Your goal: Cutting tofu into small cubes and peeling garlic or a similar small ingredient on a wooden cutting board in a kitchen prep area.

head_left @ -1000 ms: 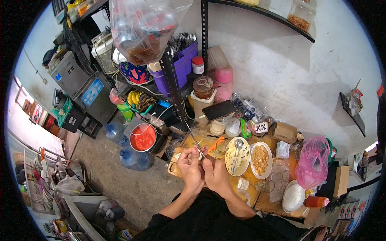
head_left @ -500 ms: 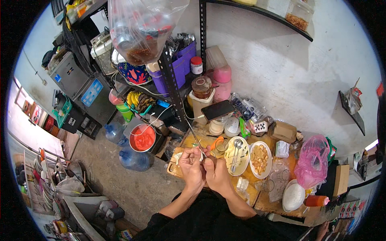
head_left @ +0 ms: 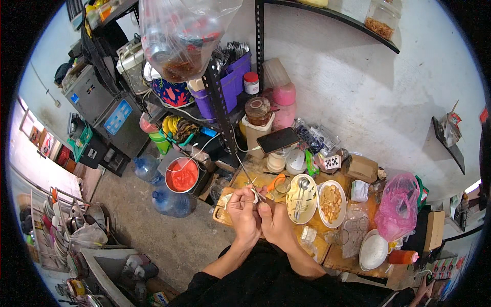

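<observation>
My left hand (head_left: 243, 214) and my right hand (head_left: 276, 219) meet in front of my body, at the near left edge of the wooden table. Closed fingers of my right hand hold a thin knife (head_left: 246, 173), its narrow blade pointing up and away to the left. My left hand pinches a small pale piece (head_left: 255, 196), which looks like a garlic clove, against the knife; fingers partly cover it. Just left lies a wooden chopping board (head_left: 220, 215). To the right are a pale oval dish (head_left: 294, 211) with spoons and a white oval dish (head_left: 323, 217) of golden-brown pieces.
Behind the hands stand an orange-handled glass cup (head_left: 282, 185) and a phone (head_left: 277, 139) on a cable. A pink plastic bag (head_left: 396, 207), white bowl (head_left: 374, 250) and sauce bottle (head_left: 401, 257) sit right. Water jugs (head_left: 173, 202) stand on the floor. Another person's hand (head_left: 423, 290) shows lower right.
My fingers and the knife shift slightly, and more of the pale piece shows between them. At the lower right the other person's hand has moved up a little.
</observation>
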Motion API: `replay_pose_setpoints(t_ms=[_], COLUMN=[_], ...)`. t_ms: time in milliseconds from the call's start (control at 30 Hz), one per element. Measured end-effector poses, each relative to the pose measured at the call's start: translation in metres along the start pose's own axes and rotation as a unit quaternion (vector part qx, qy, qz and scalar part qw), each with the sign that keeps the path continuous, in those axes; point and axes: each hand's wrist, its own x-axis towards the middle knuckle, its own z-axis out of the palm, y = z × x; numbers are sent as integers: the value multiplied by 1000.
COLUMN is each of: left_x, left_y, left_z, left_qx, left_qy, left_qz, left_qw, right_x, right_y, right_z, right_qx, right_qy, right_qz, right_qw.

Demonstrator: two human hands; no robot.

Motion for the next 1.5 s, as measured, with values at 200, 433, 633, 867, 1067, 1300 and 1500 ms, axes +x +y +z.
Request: replay_pose_setpoints(t_ms=[200,433,633,867,1067,1300,1500], left_x=[1,-1,1,0,2,1,2], left_y=[-3,-2,-3,-1,-5,-1,-2], left_z=[-2,-4,-5,-4,-9,-5,-7], left_qx=[-16,9,7,14,11,16,7], left_qy=[7,-7,-6,-6,-30,-18,-17], left_qz=[2,4,6,-1,27,5,1], left_qw=[1000,1000,1000,1000,999,1000,1000], right_x=[-1,0,1,-1,-1,0,0], right_y=[-3,-7,-6,-4,-6,-6,0], right_z=[0,-1,2,1,0,-1,1], right_qx=[22,11,20,-2,-3,-1,-3], right_qy=[11,-4,8,2,8,2,-1], right_qz=[-4,16,3,14,0,0,-11], right_qw=[1000,1000,1000,1000,1000,1000,1000])
